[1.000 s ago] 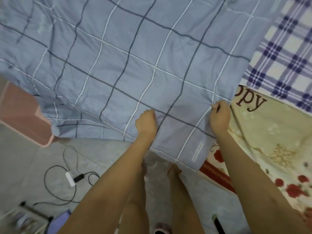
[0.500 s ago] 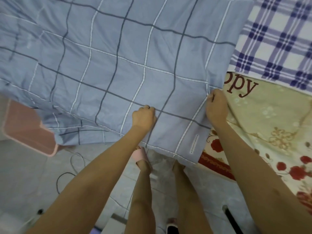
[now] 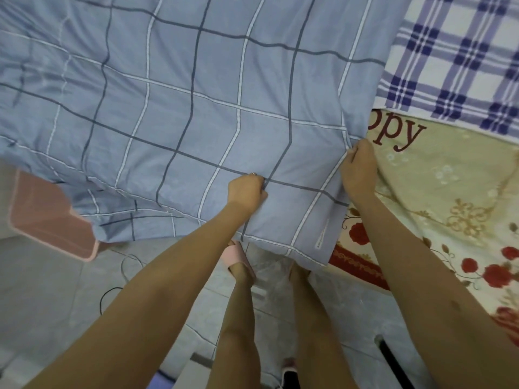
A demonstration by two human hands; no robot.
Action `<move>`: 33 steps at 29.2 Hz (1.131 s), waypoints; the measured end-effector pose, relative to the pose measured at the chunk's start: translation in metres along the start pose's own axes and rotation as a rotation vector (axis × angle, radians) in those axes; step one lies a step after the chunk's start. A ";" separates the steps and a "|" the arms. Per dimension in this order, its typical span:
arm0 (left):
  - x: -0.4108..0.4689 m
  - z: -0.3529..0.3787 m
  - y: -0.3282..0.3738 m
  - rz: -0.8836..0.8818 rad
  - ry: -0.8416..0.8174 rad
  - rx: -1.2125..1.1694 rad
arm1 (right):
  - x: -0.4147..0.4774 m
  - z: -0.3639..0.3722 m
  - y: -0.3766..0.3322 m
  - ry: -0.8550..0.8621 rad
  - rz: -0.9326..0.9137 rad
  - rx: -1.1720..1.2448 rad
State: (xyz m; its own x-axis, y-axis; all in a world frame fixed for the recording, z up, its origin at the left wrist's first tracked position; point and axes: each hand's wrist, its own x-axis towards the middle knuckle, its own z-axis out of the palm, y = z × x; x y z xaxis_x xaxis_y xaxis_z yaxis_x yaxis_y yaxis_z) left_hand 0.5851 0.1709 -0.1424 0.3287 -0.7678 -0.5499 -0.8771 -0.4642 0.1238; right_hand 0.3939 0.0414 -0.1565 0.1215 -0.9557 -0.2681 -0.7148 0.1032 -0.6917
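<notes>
- left hand (image 3: 247, 192): one. its fingers are curled into a tight fist with a fold of the quilt (image 3: 196, 94) bunched inside. the grip sits on the quilt's top face, near the lower edge, where two dark lines cross.
- right hand (image 3: 358, 169): one. its fingers are curled over the quilt's right edge and pinch it. the thumb cannot be seen.
- both hands hold the same quilt, apart from each other, at its near right corner area.
- quilt: one, blue with a grid of dark and white lines. it is spread over the bed and fills the upper left of the view. its lower edge hangs over the floor (image 3: 42, 304).
- label (image 3: 321, 234): one, white, on the quilt near the lower right corner, just beside the right forearm.
- sheet (image 3: 449, 192): one, beige with red flowers and the letters "ppy". it lies under the quilt's right edge and touches the right hand.
- plaid cloth (image 3: 463, 66): one, white and blue, at top right, beside the quilt.
- pink panel (image 3: 47, 220): one, at left, partly under the quilt's lower edge.
- slipper (image 3: 238, 256): one, pink, on the floor just below the quilt edge.
</notes>
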 end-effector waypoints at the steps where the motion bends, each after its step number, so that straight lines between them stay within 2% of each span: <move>1: -0.003 -0.001 0.001 -0.018 0.015 -0.058 | 0.001 0.000 0.001 -0.001 -0.005 0.003; 4: -0.014 0.003 0.006 -0.044 0.038 -0.175 | 0.005 0.001 0.001 0.012 0.018 0.014; 9: -0.062 0.040 0.021 -0.047 -0.054 -0.305 | 0.002 0.009 0.001 0.019 0.145 0.110; 13: -0.093 0.065 0.046 -0.227 0.067 -0.548 | -0.024 0.003 0.013 -0.085 0.051 0.075; 16: -0.102 0.071 0.065 -0.430 0.161 -0.699 | -0.060 -0.003 0.030 -0.136 0.093 0.042; 19: -0.112 0.081 0.087 -0.618 0.180 -0.797 | -0.097 -0.004 0.044 -0.181 0.110 -0.042; 23: -0.115 0.090 0.098 -0.607 0.195 -0.765 | -0.127 -0.001 0.053 -0.297 0.056 -0.226; 28: -0.108 0.089 0.100 -0.571 0.105 -0.664 | -0.134 0.004 0.056 -0.340 0.007 -0.468; 33: -0.103 0.084 0.090 -0.507 -0.014 -0.537 | -0.135 0.010 0.048 -0.346 0.043 -0.427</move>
State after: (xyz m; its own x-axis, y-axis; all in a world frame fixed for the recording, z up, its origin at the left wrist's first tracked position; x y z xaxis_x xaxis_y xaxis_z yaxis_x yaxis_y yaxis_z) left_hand 0.4430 0.2450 -0.1443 0.6402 -0.3978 -0.6572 -0.3253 -0.9154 0.2371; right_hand 0.3502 0.1785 -0.1599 0.2542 -0.7995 -0.5443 -0.9311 -0.0500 -0.3613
